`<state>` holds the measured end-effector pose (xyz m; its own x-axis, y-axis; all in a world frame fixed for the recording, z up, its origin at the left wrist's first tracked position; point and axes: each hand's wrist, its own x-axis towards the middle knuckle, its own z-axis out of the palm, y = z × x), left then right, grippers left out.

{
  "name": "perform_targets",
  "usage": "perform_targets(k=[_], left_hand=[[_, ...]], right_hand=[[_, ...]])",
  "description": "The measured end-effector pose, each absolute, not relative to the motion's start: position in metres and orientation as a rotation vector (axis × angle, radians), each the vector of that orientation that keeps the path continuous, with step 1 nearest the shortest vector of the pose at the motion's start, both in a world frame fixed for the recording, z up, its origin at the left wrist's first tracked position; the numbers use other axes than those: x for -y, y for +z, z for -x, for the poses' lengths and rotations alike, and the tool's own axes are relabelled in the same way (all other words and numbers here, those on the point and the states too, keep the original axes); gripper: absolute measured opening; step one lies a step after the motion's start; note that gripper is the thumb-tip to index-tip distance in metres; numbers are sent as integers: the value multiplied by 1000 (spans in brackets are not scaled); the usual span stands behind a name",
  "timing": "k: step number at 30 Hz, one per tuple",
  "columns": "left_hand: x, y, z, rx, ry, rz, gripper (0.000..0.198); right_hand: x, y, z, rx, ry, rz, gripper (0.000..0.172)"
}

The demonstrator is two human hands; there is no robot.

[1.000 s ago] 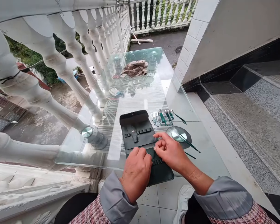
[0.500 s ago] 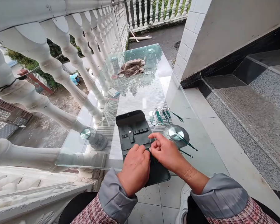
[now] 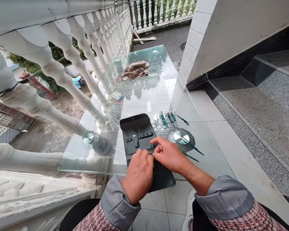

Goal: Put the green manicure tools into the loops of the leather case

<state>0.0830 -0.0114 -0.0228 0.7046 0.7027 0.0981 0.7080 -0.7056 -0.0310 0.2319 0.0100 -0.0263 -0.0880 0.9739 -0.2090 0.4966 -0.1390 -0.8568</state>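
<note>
A black manicure case (image 3: 137, 141) lies unfolded at the near edge of the glass table, with elastic loops and a snap strap on its upper part. My left hand (image 3: 139, 175) is closed over the case's lower half, its fingertips hidden from me. Beside it, my right hand (image 3: 167, 154) pinches a thin metal manicure tool (image 3: 152, 148) upright over the case; its lower end is hidden. Past the case, nail clippers (image 3: 163, 119) and small scissors (image 3: 159, 126) with green parts lie in a row. Green-handled slim tools (image 3: 194, 148) rest to the right of my right hand.
The glass tabletop (image 3: 202, 128) stands on round metal-capped legs, one cap (image 3: 88, 138) at the near left. A crumpled brown cloth (image 3: 136, 70) and a small box (image 3: 117, 95) lie farther back. White balusters (image 3: 62, 77) run along the left; stone steps (image 3: 255, 106) rise at the right.
My right hand has shifted slightly left with the thin tool, which shows a little more upright above the case. My left hand has stayed nearly in place on the case.
</note>
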Motion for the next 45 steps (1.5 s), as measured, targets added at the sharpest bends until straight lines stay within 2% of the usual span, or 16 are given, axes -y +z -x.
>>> perform_targets(k=[8, 17, 24, 28, 32, 38, 45], left_hand=[[9, -21, -78, 1298, -370, 2879, 21], [14, -22, -72, 1329, -361, 2935, 17], [15, -25, -72, 1305, -379, 2906, 21], [15, -25, -73, 1317, -377, 2900, 21], [16, -26, -72, 1343, -401, 2908, 19], [17, -28, -71, 1343, -411, 2908, 17], [17, -32, -71, 1343, -445, 2882, 14]], right_hand=[[-10, -30, -230, 1522, 1167, 1645, 24], [-11, -31, -230, 1492, 1210, 1655, 22], [-9, -23, -222, 1689, 1018, 1707, 31], [-13, -18, -218, 1782, 1080, 1720, 29], [-13, -14, -217, 1941, 959, 1755, 32], [-11, -16, -222, 2025, 919, 1643, 20], [-10, -27, -221, 2201, 682, 1557, 17]])
